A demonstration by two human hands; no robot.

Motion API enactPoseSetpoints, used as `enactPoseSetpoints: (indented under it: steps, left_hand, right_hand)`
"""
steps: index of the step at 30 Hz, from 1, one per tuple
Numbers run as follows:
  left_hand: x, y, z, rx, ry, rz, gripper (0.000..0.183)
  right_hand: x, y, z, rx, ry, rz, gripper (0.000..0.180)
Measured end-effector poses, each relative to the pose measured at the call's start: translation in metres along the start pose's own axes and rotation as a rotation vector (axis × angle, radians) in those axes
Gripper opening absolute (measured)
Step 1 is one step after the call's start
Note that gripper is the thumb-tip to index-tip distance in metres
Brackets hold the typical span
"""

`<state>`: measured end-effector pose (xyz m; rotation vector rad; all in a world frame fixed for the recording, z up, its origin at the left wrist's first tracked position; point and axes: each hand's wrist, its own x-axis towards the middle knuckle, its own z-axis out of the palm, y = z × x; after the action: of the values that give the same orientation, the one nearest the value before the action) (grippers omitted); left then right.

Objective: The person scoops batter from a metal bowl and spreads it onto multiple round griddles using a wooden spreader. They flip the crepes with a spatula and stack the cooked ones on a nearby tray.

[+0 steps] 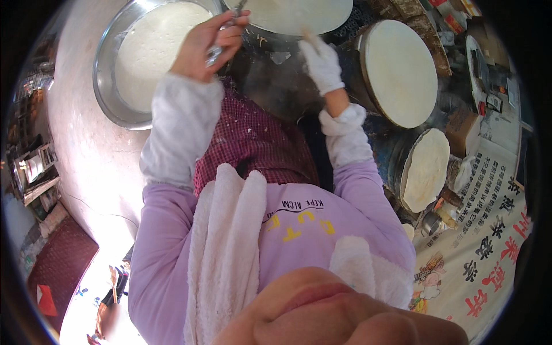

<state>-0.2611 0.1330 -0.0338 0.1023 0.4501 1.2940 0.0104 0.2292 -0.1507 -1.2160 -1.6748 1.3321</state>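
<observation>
My bare left hand [207, 45] grips a shiny metal utensil [214, 55]; its far end runs out of view at the top. Beside that hand stands a wide steel basin [101, 73] of pale, creamy batter [151, 56]. My right hand [322, 64], in a white knitted glove, is at the near edge of a round griddle covered by a thin pale batter sheet [293, 15]. A blurred tan tool, probably wooden [309, 35], sticks out from its fingers over the griddle's edge. Light steam hangs around the hand.
To the right are two more round griddles with pale pancakes [401, 73] [424, 170]. Past them lie a cardboard box [462, 129], a small metal cup [431, 223] and a printed banner [470, 241]. A pale wall or surface [86, 142] borders the basin.
</observation>
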Motion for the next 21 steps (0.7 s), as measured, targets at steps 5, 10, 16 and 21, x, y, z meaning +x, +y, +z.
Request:
enactPoseSetpoints:
  steps: [5,10,16,21]
  left_hand:
    - [-0.009,-0.009,-0.002,0.134,0.014,0.15,0.031]
    - [0.003,-0.013,0.012,0.273,0.198,0.152,0.03]
    - [0.06,-0.001,-0.011,0.329,0.128,-0.04,0.021]
    - [0.133,-0.024,-0.027,0.726,0.235,0.004,0.029]
  right_hand:
    - [0.043,0.032,-0.024,-0.496,0.201,-0.205,0.044]
    - [0.015,-0.002,0.026,-0.498,-0.177,-0.288,0.047]
    - [-0.036,-0.007,-0.038,-0.297,0.197,-0.013,0.052]
    - [-0.063,-0.021,-0.047,-0.663,0.174,0.008,0.052]
